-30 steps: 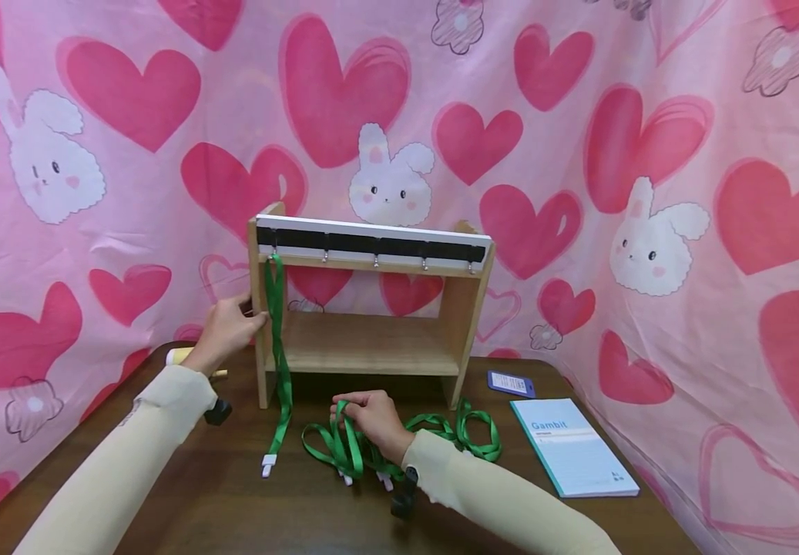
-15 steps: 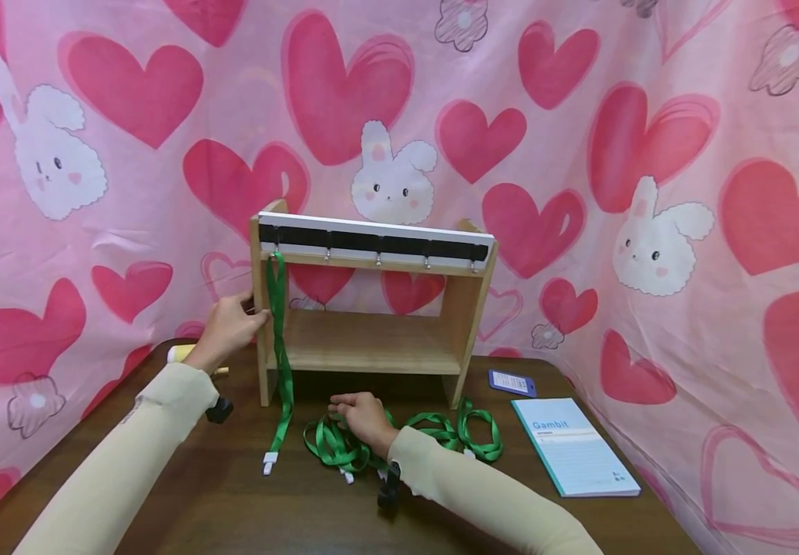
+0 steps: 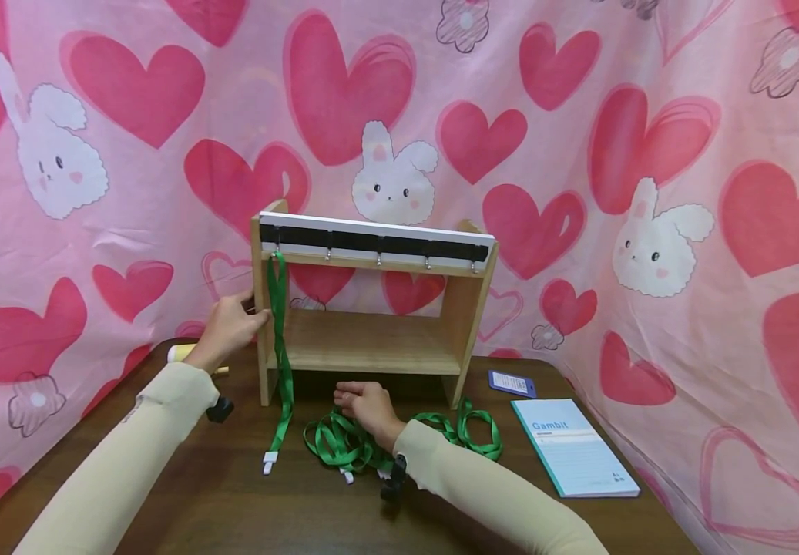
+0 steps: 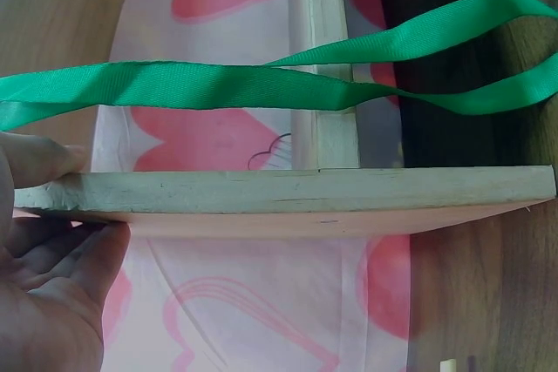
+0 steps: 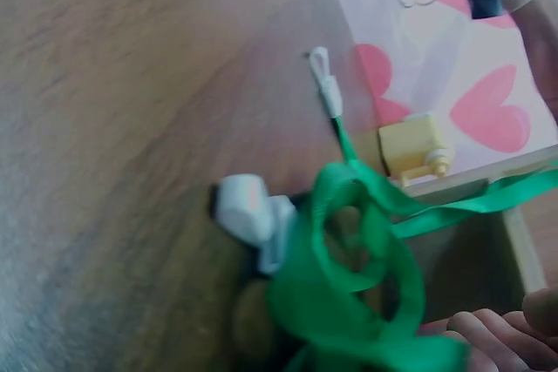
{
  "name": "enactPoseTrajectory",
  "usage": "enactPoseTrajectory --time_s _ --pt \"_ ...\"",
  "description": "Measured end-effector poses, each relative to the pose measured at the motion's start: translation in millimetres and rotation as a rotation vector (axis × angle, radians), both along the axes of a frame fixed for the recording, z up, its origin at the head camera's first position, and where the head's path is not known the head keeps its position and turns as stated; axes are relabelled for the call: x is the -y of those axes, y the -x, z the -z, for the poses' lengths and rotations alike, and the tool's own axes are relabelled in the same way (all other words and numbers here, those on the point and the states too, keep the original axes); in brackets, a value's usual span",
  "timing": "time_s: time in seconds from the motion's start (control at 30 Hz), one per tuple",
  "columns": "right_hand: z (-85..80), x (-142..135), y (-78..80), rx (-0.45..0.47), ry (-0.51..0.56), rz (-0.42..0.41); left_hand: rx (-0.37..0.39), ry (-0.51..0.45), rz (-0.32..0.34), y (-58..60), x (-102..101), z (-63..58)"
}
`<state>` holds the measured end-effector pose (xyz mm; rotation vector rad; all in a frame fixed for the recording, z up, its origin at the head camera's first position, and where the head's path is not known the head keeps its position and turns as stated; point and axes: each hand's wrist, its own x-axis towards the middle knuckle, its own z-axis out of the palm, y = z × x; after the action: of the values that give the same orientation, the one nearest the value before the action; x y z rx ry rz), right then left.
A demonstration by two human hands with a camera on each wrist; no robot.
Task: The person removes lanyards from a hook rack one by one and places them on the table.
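Note:
My left hand (image 3: 233,327) grips the left side panel of a small wooden shelf (image 3: 371,339), thumb on one face and fingers on the other in the left wrist view. From the leftmost hook beside it hangs a green lanyard (image 3: 277,324), its white clip down by the tabletop. Over a heap of green lanyards (image 3: 333,443) hovers my right hand (image 3: 371,408), fingers loosely extended and holding nothing. In the right wrist view, looped green strap (image 5: 384,285) and white clips fill the foreground, with the fingers at the lower right corner.
Four more hooks line the black strip (image 3: 378,240) on the shelf's front. To the right lie another coiled lanyard (image 3: 480,435), a blue card holder (image 3: 511,383) and a notebook (image 3: 575,447). A yellow object (image 3: 179,353) stands behind my left forearm.
The lanyard loop lifted by my right hand a second ago has dropped onto the heap. That hand has let go and risen slightly. My left hand stays on the panel.

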<state>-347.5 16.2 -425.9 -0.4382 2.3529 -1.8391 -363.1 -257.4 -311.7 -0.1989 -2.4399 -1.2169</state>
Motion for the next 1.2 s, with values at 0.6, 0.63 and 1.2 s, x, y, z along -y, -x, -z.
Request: enactPoseTrajectory --time_s 0.6,0.63,1.2 --pt "-101.3 -26 -20.0 -0.165 0.155 -0.093 -0.006 0.008 -0.014 0.5 0 -0.6" --pt "-107.4 -28 -20.5 -0.189 0.164 -0.089 -0.005 0.007 -0.014 0.4 0 -0.4" --pt "-211.0 -61 -22.4 -0.437 0.283 0.019 0.064 -0.024 -0.008 1.6 0 -1.3"
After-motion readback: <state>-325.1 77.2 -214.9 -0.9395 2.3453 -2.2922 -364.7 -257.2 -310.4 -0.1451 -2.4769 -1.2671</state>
